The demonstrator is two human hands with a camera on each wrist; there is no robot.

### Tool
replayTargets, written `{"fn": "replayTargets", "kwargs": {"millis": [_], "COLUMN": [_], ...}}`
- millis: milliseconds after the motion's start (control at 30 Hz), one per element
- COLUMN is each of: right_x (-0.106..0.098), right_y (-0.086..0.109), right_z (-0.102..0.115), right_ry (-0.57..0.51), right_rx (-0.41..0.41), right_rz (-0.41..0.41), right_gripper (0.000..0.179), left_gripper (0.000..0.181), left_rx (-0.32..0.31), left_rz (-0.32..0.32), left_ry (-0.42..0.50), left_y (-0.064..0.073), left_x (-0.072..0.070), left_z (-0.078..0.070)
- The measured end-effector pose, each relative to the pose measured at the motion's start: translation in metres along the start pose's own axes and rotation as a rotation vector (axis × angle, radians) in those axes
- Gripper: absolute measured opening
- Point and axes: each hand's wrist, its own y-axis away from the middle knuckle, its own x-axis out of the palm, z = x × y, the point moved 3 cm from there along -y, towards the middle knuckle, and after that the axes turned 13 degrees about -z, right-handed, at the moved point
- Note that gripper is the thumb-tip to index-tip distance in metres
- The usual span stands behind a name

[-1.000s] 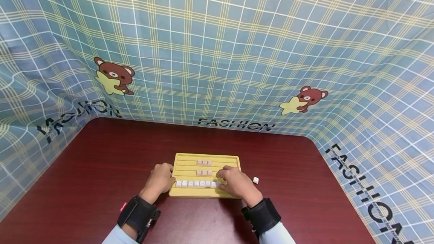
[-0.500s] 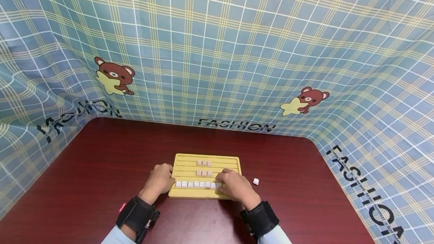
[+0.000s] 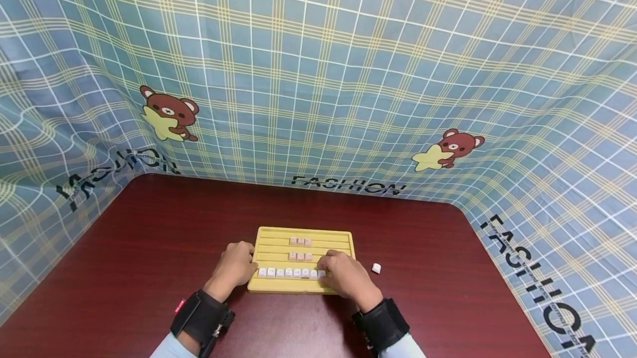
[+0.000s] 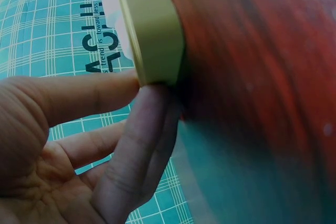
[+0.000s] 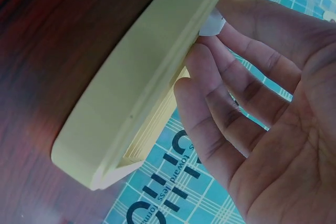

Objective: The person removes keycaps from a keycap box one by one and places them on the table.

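A yellow ridged tray (image 3: 276, 233) lies on the table, carrying short rows of pinkish keycaps (image 3: 301, 257) and a longer front row of white keycaps (image 3: 288, 273). My left hand (image 3: 234, 264) holds the tray's left side; in the left wrist view its thumb and fingers (image 4: 137, 135) meet at the tray's corner (image 4: 155, 30). At the right end of the front row, my right hand (image 3: 345, 275) pinches a white keycap (image 5: 212, 24) between thumb and fingers. The hand covers part of that keycap and the tray's right side.
One loose white keycap (image 3: 376, 268) lies on the dark red table (image 3: 423, 291), right of the tray. A blue plaid cloth (image 3: 308, 98) with bears and lettering hangs round the back and sides.
My right hand has shifted slightly down along the tray with its fingers at the row's end, where another white keycap now shows. The left hand stays at the tray's edge.
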Motion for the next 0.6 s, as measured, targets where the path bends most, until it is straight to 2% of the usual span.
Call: {"fn": "replayTargets", "kwargs": {"millis": [600], "right_x": [0.0014], "right_y": [-0.0006], "right_z": [-0.0007], "right_ry": [0.007], "right_rx": [-0.052], "right_rz": [-0.035], "right_gripper": [0.012], "left_gripper": [0.034], "left_rx": [-0.012], "left_rz": [-0.022], "left_ry": [-0.007], "left_y": [0.0], "left_x": [0.0008], "left_z": [0.0006]}}
